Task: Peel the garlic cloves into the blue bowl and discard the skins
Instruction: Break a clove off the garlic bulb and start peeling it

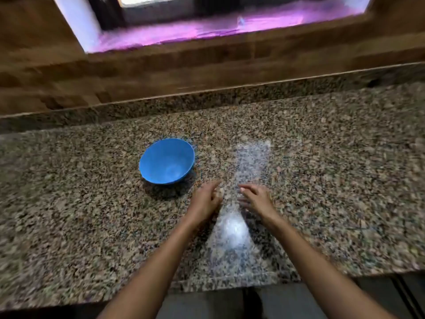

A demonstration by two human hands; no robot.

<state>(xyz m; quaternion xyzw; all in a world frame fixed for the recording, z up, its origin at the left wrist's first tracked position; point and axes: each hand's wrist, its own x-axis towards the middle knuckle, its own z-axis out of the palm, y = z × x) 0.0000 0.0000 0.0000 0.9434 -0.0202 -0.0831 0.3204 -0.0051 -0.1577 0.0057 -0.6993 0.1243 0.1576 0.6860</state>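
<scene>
With the bowl (161, 162) at ten o'clock, your right grip (257, 199) spreads loose and your left grip (205, 200) is too blurred to tell; garlic should be light, papery and slippery, so pinch its tip.

Two bare forearms are showing, the left forearm (161, 254) and the right forearm (310, 254), uncovered all the way back from the left hand (204, 201) and the right hand (257, 200). Both hands are blurring. Behind the wrists, grey cloth (276, 300) is showing, the garment unclear.
</scene>
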